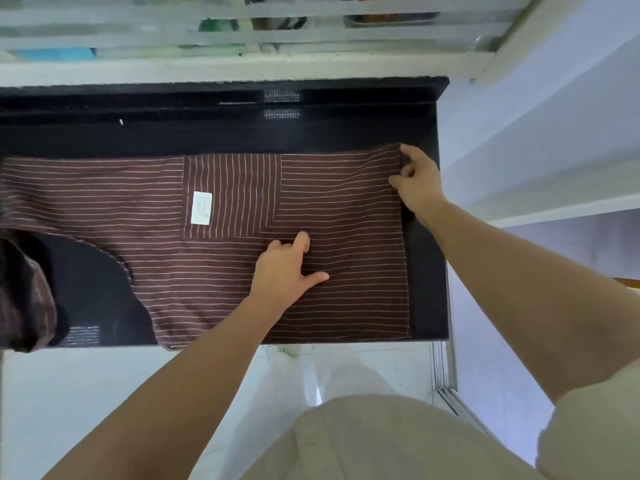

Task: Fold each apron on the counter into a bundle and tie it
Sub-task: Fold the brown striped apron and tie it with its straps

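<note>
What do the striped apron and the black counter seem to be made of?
Striped apron: thin matte woven cloth, perhaps cotton; it lies limp with soft creases. Black counter: hard, smooth, slightly glossy, maybe stone or laminate; it reflects light patches.

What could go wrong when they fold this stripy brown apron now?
1. The right hand pinches only the far corner of the brown striped cloth apron, so the fold might come out crooked.
2. The apron's near edge pokes over the front of the black counter; a pull could drag it off.
3. The crumpled brown cloth at the left lies by the apron's end and may snag.
</note>
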